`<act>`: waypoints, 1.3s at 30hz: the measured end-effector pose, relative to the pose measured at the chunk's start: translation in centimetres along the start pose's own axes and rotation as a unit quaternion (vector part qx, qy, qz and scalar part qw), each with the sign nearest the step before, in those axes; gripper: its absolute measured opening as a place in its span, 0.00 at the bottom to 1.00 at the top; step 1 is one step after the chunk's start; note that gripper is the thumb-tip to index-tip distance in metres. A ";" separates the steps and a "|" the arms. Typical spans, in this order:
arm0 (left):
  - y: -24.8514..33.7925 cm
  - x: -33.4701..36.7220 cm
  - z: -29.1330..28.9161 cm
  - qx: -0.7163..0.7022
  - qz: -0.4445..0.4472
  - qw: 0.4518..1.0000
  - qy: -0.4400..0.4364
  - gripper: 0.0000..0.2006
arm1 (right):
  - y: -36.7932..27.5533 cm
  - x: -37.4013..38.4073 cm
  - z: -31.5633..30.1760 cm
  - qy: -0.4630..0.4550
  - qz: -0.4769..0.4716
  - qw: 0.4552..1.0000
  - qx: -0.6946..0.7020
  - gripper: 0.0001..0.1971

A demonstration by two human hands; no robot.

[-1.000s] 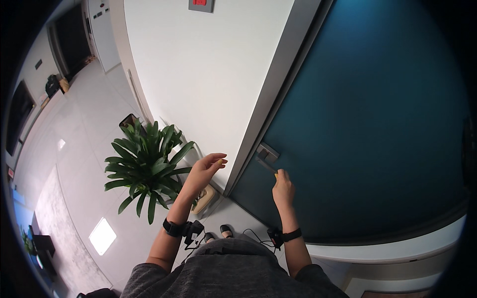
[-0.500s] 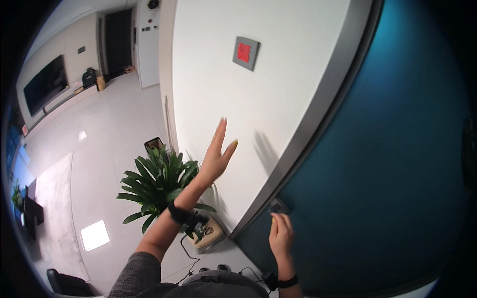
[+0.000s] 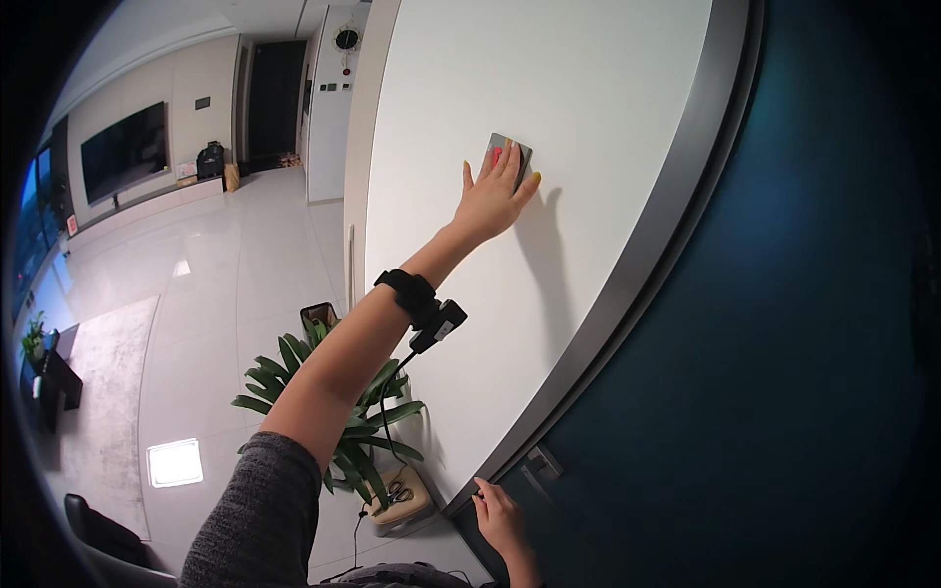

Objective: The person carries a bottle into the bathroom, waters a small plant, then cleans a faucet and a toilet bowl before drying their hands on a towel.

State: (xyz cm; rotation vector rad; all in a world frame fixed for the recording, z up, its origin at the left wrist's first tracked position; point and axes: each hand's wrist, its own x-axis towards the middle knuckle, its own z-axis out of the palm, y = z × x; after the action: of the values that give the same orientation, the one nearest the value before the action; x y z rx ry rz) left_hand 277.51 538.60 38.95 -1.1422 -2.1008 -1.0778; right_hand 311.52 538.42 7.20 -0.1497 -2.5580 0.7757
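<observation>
My left hand (image 3: 493,201) reaches up against the white wall (image 3: 608,147). Its fingers are stretched and spread over a square grey plate (image 3: 500,139) with a red patch, covering most of it. Whether the fingertips press the plate I cannot tell. Lower down, my right hand (image 3: 503,521) has its fingers curled together near the metal door frame, left of a door handle (image 3: 542,462) and apart from it. What its fingertips pinch, if anything, is too small to make out. The handle sits on a dark teal door (image 3: 686,392).
A leafy potted plant (image 3: 368,431) stands below my left forearm, beside a beige box (image 3: 407,510) with scissors (image 3: 398,490) on top. A black device with a cable (image 3: 438,326) is strapped to my left wrist. Farther left are a rug (image 3: 108,392) and a wall television (image 3: 125,152).
My left hand has risen along the wall to the grey plate and now covers it. My right hand has come away from the door handle, toward the frame. The view has shifted.
</observation>
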 end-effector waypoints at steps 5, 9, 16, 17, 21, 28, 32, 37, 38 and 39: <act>1.4 -7.0 -4.1 -0.095 0.056 0.992 0.056 0.33 | -0.5 -0.5 0.4 -0.034 -0.002 0.999 0.020 0.14; 0.4 -21.9 -7.7 -0.288 -0.050 0.956 0.013 0.28 | 1.0 0.0 2.0 -0.067 0.012 0.997 0.046 0.13; -6.8 -47.8 -15.7 -0.209 -0.521 0.807 0.185 0.15 | 1.8 0.2 4.8 -0.230 0.018 0.970 0.081 0.11; -6.0 -49.5 -18.3 -0.201 -0.539 0.782 0.240 0.15 | 1.7 -0.1 6.0 -0.247 0.009 0.964 0.092 0.11; -2.9 -55.3 -24.3 -0.065 -0.532 0.744 0.400 0.15 | 0.0 0.5 11.2 -0.378 -0.007 0.921 0.097 0.11; -2.0 -61.1 -29.0 0.044 -0.549 0.737 0.392 0.11 | -9.8 3.2 21.5 -0.447 -0.160 0.870 0.134 0.12; -4.8 -64.7 -33.3 0.045 -0.569 0.706 0.419 0.10 | -17.6 4.4 27.9 -0.486 -0.213 0.836 0.137 0.14; -12.4 -70.9 -40.7 0.001 -0.568 0.688 0.451 0.10 | -27.9 5.0 36.6 -0.531 -0.235 0.805 0.117 0.15; -13.9 -70.9 -42.3 0.005 -0.561 0.686 0.464 0.10 | -29.1 5.5 38.4 -0.537 -0.264 0.793 0.113 0.16; -15.6 -70.7 -44.0 0.006 -0.554 0.684 0.475 0.10 | -30.8 6.4 39.6 -0.541 -0.291 0.782 0.108 0.16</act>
State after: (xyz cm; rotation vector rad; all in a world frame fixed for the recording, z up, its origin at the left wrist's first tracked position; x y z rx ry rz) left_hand 303.32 465.23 5.36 0.8688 -1.6865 -1.5961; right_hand 288.52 494.38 -2.42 1.5100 -3.1123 1.0537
